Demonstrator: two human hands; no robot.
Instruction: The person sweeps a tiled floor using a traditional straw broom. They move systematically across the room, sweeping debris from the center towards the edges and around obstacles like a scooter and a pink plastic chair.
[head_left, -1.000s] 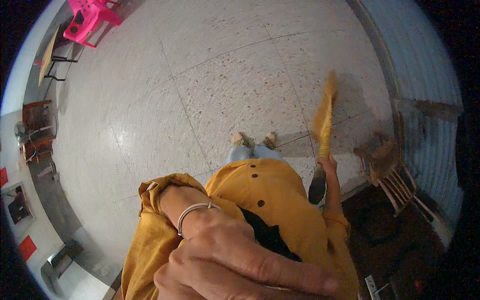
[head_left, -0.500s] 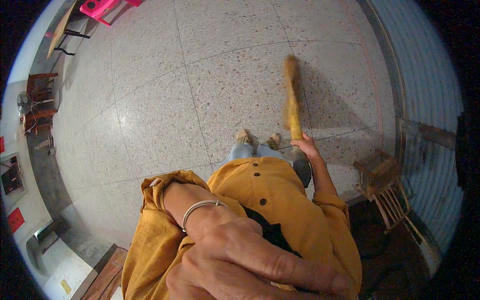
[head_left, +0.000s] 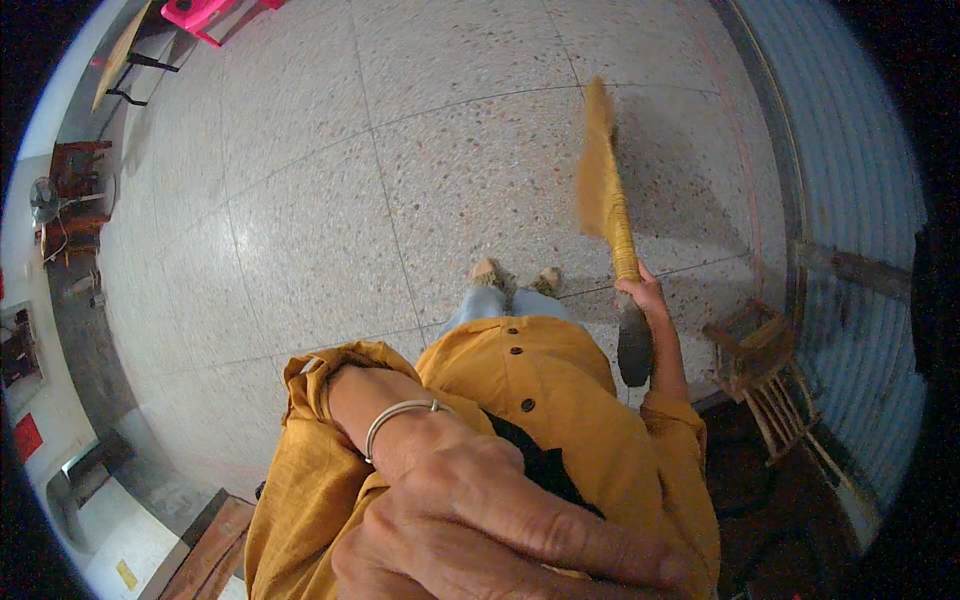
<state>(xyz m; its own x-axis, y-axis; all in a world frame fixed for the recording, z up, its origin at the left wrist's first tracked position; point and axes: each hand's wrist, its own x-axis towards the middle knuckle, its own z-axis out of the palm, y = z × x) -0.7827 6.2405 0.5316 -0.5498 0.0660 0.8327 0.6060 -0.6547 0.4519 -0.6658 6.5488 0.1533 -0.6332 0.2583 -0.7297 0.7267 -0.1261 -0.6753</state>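
Note:
My right hand [head_left: 645, 290], low at the right of my body, is wrapped round the handle of a broom [head_left: 622, 225]. Its neck is bound in yellow, and tan, motion-blurred bristles reach forward over the speckled floor [head_left: 300, 200]. A dark grey rounded end sticks out behind that hand, toward me. My left hand [head_left: 480, 530] is large and close in front of my chest, with a thin bracelet [head_left: 400, 410] on the wrist. Its fingers are bent and pressed together; their tips and anything in them are hidden. A black strap-like piece [head_left: 545, 465] shows behind it.
On the right, a wooden chair-like frame [head_left: 755, 350] stands by a blue corrugated wall [head_left: 850, 150]. Far left are a pink plastic seat [head_left: 200, 15], a table edge [head_left: 120, 60], wooden chairs [head_left: 80, 190] and a small fan [head_left: 43, 200]. My shoes [head_left: 487, 270] are on the floor.
My right hand has moved to the right with the broom. The bristles have swung outward and look wider, and more of the dark end shows. My left hand has stayed put.

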